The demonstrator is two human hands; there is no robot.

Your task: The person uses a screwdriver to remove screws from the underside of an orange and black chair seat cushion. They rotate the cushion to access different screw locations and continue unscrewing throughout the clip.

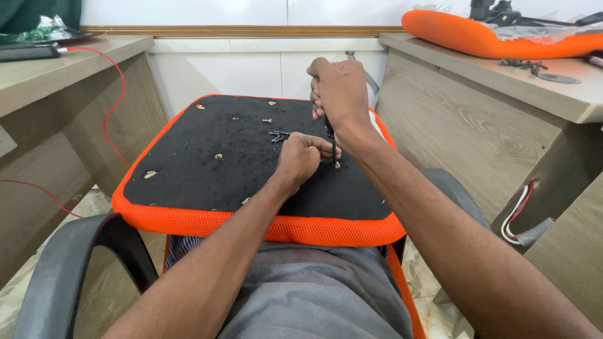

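An upturned chair seat (188, 216) with a black underside and an orange mesh rim rests across my lap. My right hand (339, 94) is closed around the handle of a thin dark tool, a screwdriver or hex key (333, 150), held upright with its tip at a screw hole near the seat's right side. My left hand (300, 157) is curled into a fist beside the shaft, its fingertips pinching it low down. A small pile of loose dark screws (278, 135) lies on the black underside just left of my hands.
Wooden desks stand on both sides. The right one carries an orange mesh chair back (490, 37) and some hardware (534, 68). A red cable (113, 100) hangs off the left desk. A grey chair armrest (69, 263) sits at lower left. White cabinets stand ahead.
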